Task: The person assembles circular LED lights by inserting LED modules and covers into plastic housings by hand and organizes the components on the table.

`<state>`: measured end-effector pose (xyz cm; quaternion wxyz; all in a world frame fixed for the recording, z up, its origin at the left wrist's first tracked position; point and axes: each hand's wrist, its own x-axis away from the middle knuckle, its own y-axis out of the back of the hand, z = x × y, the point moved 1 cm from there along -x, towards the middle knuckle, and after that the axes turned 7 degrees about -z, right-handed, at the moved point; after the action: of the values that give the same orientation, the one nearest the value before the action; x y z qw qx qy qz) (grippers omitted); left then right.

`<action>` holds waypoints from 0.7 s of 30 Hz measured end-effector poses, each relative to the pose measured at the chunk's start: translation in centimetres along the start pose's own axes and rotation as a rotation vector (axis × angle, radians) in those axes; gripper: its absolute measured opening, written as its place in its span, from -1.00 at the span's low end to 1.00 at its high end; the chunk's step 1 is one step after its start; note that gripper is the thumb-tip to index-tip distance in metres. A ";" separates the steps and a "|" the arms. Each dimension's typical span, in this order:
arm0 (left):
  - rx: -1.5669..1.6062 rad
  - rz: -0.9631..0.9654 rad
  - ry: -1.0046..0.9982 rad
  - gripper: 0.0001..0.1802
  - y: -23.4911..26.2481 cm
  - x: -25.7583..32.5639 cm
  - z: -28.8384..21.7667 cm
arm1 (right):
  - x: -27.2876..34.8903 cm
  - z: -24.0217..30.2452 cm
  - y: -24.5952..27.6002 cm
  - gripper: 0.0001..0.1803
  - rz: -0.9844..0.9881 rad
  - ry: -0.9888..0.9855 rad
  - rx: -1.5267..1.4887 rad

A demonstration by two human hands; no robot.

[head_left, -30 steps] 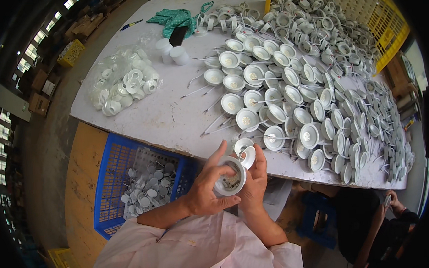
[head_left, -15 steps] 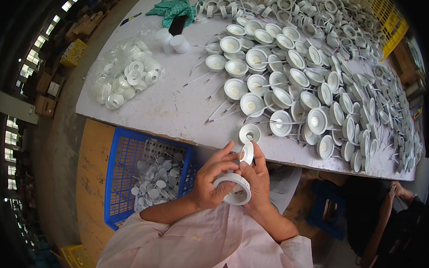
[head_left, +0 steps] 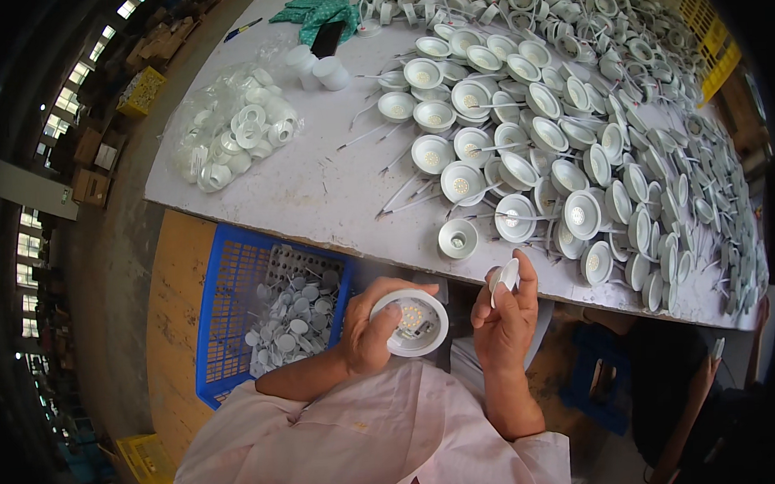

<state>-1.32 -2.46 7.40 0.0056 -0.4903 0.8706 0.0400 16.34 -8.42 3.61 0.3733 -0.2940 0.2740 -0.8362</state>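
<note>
My left hand grips a round white downlight by its rim, with the thumb over its open face. Inside the ring a board with small yellow LEDs shows. To the right and apart from it, my right hand pinches a small white reflector cup between thumb and fingers. Just beyond the hands, at the table's near edge, a single white cup-shaped lamp part rests. Many white downlights with wire leads lie in crowded rows on the right half of the table.
A clear plastic bag of white cups lies at left on the table, near stacked white cups, a green cloth and a pen. Below is a blue basket of white discs. Another person's arm shows at right.
My hands have moved apart: the right one has gone right with the reflector cup, the left slightly left and up with the downlight. The downlight's face has tipped into view, showing its LED board.
</note>
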 end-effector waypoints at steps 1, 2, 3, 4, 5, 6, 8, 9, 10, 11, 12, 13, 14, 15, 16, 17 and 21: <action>-0.034 -0.029 0.013 -0.37 -0.1 -0.2 0.0 | -0.3 0.2 0.3 -0.47 0.074 0.030 0.059; -0.035 -0.029 0.013 -0.37 -0.2 -0.1 0.4 | -0.3 0.4 0.5 -0.47 0.075 0.030 0.058; -0.058 -0.046 0.020 -0.32 -0.2 -0.1 1.0 | -0.2 0.6 0.7 -0.53 0.114 0.033 0.057; -0.082 -0.064 0.027 -0.28 -0.3 -0.1 1.4 | -0.2 0.8 0.7 -0.58 0.154 0.036 0.056; -0.082 -0.065 0.028 -0.28 -0.5 -0.1 1.7 | -0.2 0.8 0.7 -0.58 0.155 0.035 0.056; -0.062 -0.077 0.053 -0.27 -0.8 -0.3 1.9 | -0.1 0.7 0.8 -0.64 0.143 0.027 0.086; -0.039 -0.084 0.081 -0.26 -1.6 -0.4 2.3 | 0.2 0.1 0.7 -0.70 0.126 0.020 0.117; -0.030 -0.098 0.085 -0.28 -2.1 -0.5 2.5 | 0.0 -0.4 0.3 -0.75 0.156 0.085 0.114; -0.020 -0.111 0.089 -0.31 -2.6 -0.7 2.6 | 0.0 -0.7 -0.2 -0.80 0.185 0.151 0.111; -0.017 -0.104 0.091 -0.31 -3.1 -0.8 2.7 | 0.2 -0.9 -0.7 -0.83 0.168 0.070 0.060; -0.047 -0.117 0.064 -0.39 -3.6 -0.9 2.6 | 0.1 -1.2 -1.0 -0.83 0.161 0.073 0.061; -0.076 -0.128 0.037 -0.46 -4.0 -0.9 2.5 | -0.2 -1.5 -1.1 -0.81 0.088 0.088 0.125; -0.073 -0.120 0.041 -0.46 -4.0 -1.0 2.5 | -0.5 -1.9 -0.8 -0.80 0.014 0.102 0.188; -0.068 -0.042 0.093 -0.48 -4.0 -0.9 2.5 | -1.0 -1.8 -0.4 -0.83 0.005 0.091 0.207; -0.063 0.037 0.145 -0.49 -4.0 -0.9 2.5 | -1.2 -1.7 -0.1 -0.83 -0.004 0.091 0.210; -0.059 0.045 0.152 -0.49 -4.1 -0.8 2.4 | -1.4 -1.5 0.1 -0.84 -0.022 0.107 0.206; -0.083 0.216 0.110 -0.47 -4.3 -0.3 2.2 | -1.8 -0.7 0.5 -0.84 -0.010 0.132 0.224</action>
<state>2.43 -4.31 4.90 -0.0669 -0.3949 0.9149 0.0496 17.05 -7.07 2.26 0.3808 -0.1959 0.2013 -0.8810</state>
